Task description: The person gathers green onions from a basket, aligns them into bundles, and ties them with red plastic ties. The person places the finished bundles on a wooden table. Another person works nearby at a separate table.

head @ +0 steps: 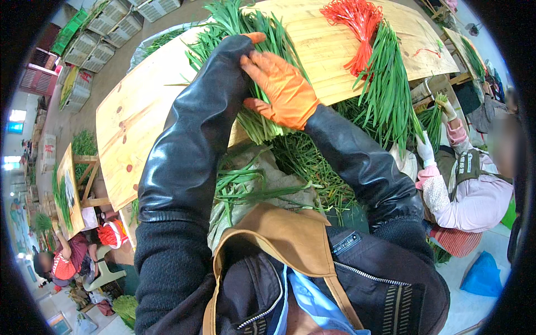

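Note:
A thick bunch of long green leaves, which look like garlic chives (261, 132), lies on the wooden table (138, 130), its pale stem ends towards me. My right hand (287, 90), in an orange textured glove, rests against the bunch with fingers stretched out and thumb apart. My left hand (254, 37), also in an orange glove, reaches over the leaves farther up. A black sleeve cover (184, 146) and the bent wrist hide most of it, so its grip does not show. Loose chives (238, 180) lie on a grey cloth sack (268, 167) before my apron (276, 238).
Red ties (356, 29) and another chive bunch (387, 83) lie at the table's right. A co-worker (473, 184) in white gloves handles chives there. Another person (63, 264) sits at far left. Plastic crates (98, 56) stand at upper left; a blue bag (481, 274) lies lower right.

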The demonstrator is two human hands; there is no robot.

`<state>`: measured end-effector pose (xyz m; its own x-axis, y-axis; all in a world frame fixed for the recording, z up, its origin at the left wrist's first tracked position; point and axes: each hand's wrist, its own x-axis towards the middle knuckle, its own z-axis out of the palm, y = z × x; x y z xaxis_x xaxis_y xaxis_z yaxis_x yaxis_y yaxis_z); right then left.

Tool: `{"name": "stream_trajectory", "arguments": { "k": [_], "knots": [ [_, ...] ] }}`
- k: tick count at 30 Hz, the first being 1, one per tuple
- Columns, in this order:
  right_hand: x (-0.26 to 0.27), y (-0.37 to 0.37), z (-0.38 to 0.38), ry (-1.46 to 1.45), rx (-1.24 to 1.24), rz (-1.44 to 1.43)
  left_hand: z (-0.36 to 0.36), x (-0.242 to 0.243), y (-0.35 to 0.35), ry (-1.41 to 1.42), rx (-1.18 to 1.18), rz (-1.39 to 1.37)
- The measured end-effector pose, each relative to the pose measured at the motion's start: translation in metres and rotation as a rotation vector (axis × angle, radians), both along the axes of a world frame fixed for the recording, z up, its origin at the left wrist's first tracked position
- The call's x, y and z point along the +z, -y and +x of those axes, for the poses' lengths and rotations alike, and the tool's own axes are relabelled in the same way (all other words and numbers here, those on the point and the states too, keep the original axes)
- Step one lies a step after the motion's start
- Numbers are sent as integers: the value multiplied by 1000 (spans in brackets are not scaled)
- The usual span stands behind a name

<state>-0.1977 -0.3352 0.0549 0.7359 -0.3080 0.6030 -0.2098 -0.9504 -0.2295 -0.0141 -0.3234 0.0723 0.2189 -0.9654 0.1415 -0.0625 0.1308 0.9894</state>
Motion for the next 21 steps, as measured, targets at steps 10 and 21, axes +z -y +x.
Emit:
{"name": "stream_trajectory", "arguments": {
  "k": [10, 21],
  "knots": [
    [-12, 12, -3, -259, -95, 77, 87, 27, 17, 375, 743, 28],
    [26, 76, -66, 324, 253, 763, -5, -139, -128, -407, 696, -189]
  ]
}}
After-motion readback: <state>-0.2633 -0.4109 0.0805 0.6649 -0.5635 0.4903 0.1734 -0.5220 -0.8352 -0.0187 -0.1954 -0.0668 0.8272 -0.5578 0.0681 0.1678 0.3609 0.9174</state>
